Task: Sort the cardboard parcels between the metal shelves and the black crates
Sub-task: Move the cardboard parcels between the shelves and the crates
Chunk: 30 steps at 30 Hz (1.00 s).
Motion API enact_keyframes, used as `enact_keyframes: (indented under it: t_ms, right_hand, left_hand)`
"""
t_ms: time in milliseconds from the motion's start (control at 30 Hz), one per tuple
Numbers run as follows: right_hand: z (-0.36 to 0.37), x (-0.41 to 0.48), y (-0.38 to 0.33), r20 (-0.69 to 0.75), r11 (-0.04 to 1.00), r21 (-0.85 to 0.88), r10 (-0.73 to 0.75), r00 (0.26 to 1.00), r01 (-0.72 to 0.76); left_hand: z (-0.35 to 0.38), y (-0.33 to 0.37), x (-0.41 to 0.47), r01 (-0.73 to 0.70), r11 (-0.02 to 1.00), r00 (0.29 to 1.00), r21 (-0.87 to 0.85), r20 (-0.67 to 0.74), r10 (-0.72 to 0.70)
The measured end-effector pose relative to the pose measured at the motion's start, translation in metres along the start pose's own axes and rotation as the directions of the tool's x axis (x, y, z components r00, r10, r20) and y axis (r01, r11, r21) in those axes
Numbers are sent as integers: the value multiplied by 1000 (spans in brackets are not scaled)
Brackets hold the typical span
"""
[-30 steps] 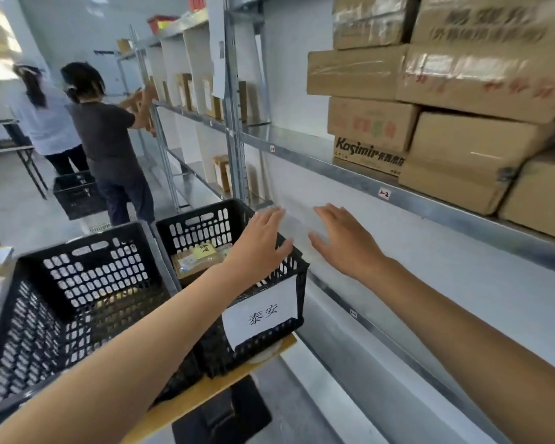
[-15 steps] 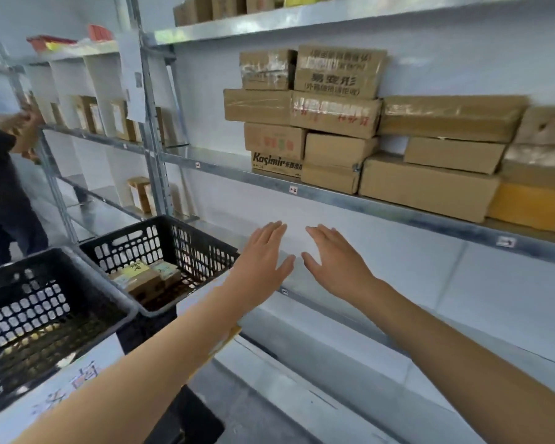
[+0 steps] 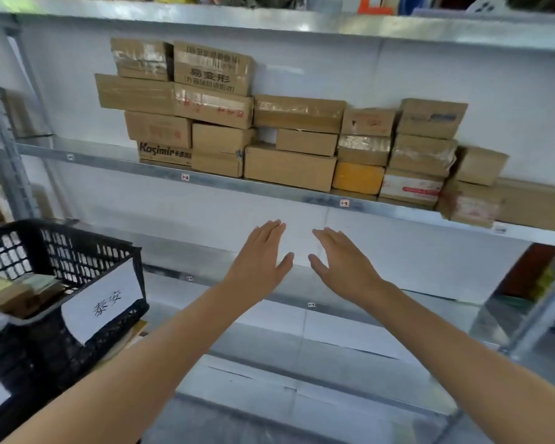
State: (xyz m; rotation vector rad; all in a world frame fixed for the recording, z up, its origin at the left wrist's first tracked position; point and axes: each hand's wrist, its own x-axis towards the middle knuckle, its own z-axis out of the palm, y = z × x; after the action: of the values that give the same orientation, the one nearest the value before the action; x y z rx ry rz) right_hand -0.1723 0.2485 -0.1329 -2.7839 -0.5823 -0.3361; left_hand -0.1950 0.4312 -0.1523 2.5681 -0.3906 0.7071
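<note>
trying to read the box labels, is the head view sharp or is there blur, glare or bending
Head view: the Kosimir box print reads clearly, while the right-end box smears with blur. Head view: glare sits on the taped box and the top shelf. Head view: the wide lens leans the shelf post at left.

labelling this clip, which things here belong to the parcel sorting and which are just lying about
Job: cardboard parcels stacked on the metal shelf; black crate holding small parcels; left hand and right hand, both empty.
Lying about: orange item on the top shelf; red and yellow clutter at far right.
</note>
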Motion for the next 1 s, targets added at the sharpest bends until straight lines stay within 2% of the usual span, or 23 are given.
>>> enact_keyframes:
  t_ms: [200, 333, 500, 633, 767, 1000]
  right_hand:
    - [-50, -22, 65, -72, 989, -19, 145, 987, -147]
    - [-80, -31, 109, -139, 982, -9, 183, 973, -186]
    - [-111, -42, 176, -204, 981, -7, 188, 961, -194]
    - [-138, -39, 229, -289, 983, 4, 179, 940, -186]
    - [-164, -24, 282, -324, 987, 6, 153, 934, -159]
    - [-190, 7, 353, -340, 987, 77, 156, 927, -138]
  left_hand:
    - [32, 61, 30, -57, 997, 996, -51, 64, 60]
    - [54, 100, 64, -78, 994, 995, -74, 63, 83]
    - [88, 161, 106, -132, 983, 983, -125, 108, 146]
    - [107, 205, 148, -176, 974, 978, -145, 84, 189]
    - [125, 238, 192, -181, 971, 982, -155, 33, 188]
    - [166, 276, 252, -110, 970, 993, -217, 24, 118]
